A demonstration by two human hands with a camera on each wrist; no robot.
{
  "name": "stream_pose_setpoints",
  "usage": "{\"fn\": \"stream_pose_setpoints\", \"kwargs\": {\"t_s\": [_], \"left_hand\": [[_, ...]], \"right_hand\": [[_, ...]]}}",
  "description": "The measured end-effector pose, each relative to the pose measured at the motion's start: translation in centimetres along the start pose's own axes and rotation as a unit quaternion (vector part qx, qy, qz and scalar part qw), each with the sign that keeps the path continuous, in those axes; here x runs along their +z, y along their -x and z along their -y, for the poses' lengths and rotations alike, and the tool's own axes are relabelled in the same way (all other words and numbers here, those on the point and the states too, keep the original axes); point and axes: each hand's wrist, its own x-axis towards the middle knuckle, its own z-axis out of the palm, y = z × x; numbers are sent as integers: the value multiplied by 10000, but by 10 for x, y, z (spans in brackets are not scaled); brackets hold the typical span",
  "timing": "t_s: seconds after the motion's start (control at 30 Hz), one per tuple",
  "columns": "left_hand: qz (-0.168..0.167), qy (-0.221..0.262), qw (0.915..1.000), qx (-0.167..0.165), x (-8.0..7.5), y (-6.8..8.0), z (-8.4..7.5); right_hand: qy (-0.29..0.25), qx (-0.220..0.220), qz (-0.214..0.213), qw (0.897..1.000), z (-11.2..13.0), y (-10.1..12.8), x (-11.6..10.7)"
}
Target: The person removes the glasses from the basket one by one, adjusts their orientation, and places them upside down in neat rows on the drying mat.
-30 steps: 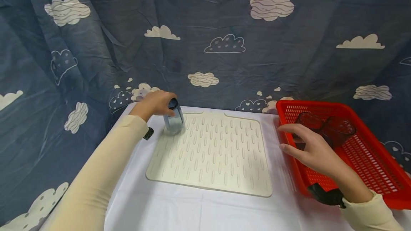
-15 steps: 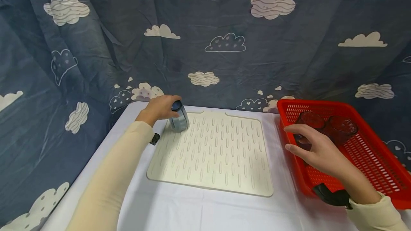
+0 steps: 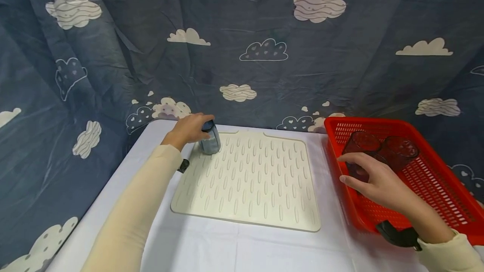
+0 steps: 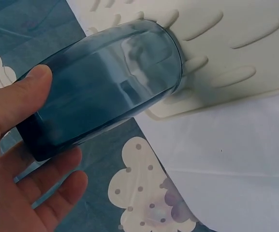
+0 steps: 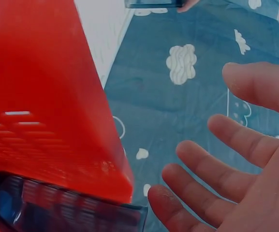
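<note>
A blue cloud-print cloth hangs behind everything and drapes past the edges of the white-covered surface. At the middle of that surface lies a cream ribbed mat. At 3 o'clock from the mat, just beside its edge, sits a red slotted basket with two dark tumblers lying inside near its 10 o'clock corner.

The left hand, in a cream sleeve, is at the mat's 11 o'clock corner. Its grip is curled round a blue glass, thumb and fingers on opposite sides of the base end. In the left wrist view the blue glass is tilted, base in the hand, with its rim down on the mat's ribs.

The right hand hovers over the near-left wall of the basket, at 6 o'clock from the tumblers. Its grip is spread and holds nothing; the right wrist view shows the fingers apart, with a dark tumbler just beside their tips.
</note>
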Motion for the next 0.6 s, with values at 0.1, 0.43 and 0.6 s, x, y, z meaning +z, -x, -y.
{"fn": "stream_pose_setpoints", "kwargs": {"t_s": [0.1,0.43,0.6], "left_hand": [[17,22,10000,9,1,-1,0],[-25,171,9998,-107,7,-2,3],[-31,181,9998,-101,11,-3,3]], "right_hand": [[35,-84,-89,9999,-1,2,0],[72,-139,-243,9996,-5,6,-2],[6,-43,-263,9996,-8,8,-5]]}}
